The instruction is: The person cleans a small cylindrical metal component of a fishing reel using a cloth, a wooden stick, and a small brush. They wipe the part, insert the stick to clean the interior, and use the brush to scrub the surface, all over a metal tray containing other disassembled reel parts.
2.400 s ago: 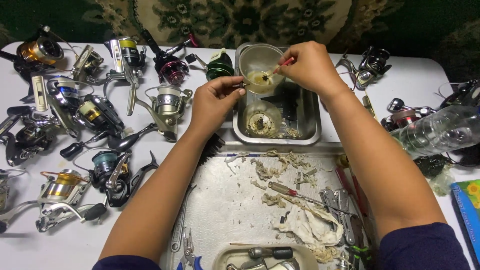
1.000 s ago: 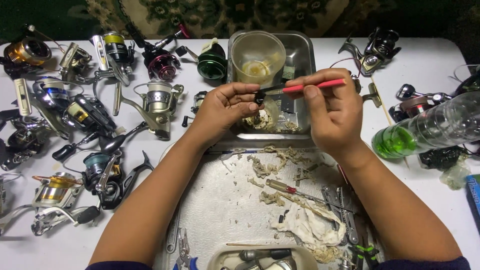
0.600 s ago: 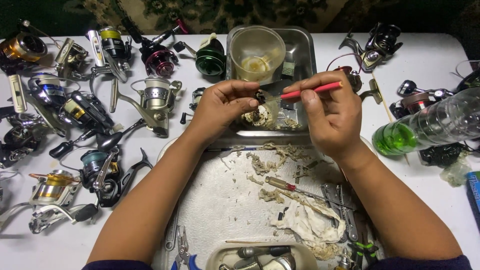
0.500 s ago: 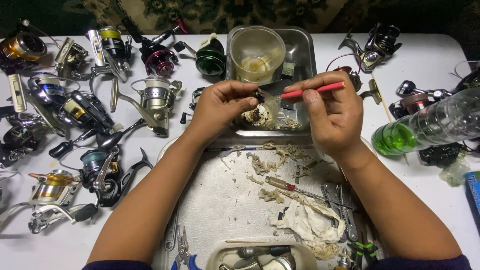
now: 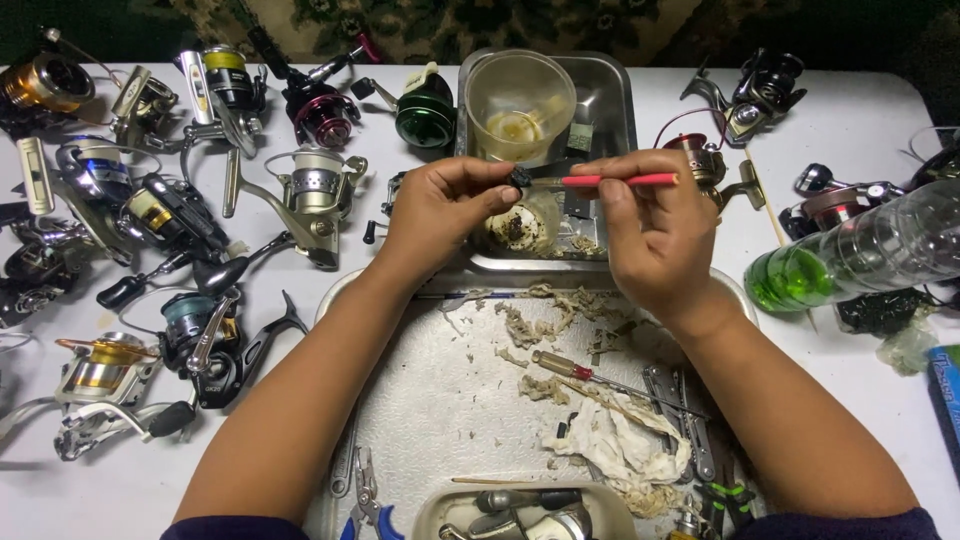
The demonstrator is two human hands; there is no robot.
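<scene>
My left hand (image 5: pixel 445 205) pinches a small dark reel part (image 5: pixel 519 179) at its fingertips, above the steel pan (image 5: pixel 610 110). My right hand (image 5: pixel 650 225) holds a thin red-handled brush (image 5: pixel 620 181) level, its tip touching the small part. Behind the hands a clear plastic cup (image 5: pixel 520 105) with yellowish liquid stands in the pan. A second clear cup (image 5: pixel 527 228) with dark bits lies below the hands in the pan.
Several fishing reels (image 5: pixel 180 215) crowd the white table on the left, more reels (image 5: pixel 755 95) at the right. A green plastic bottle (image 5: pixel 860 255) lies at right. A metal tray (image 5: pixel 440 400) holds a screwdriver (image 5: pixel 585 378), rag scraps (image 5: pixel 620 445) and pliers (image 5: pixel 365 490).
My hands came back from the clear cup toward me. The brush left the liquid and now lies level against the small part; the view shifted slightly.
</scene>
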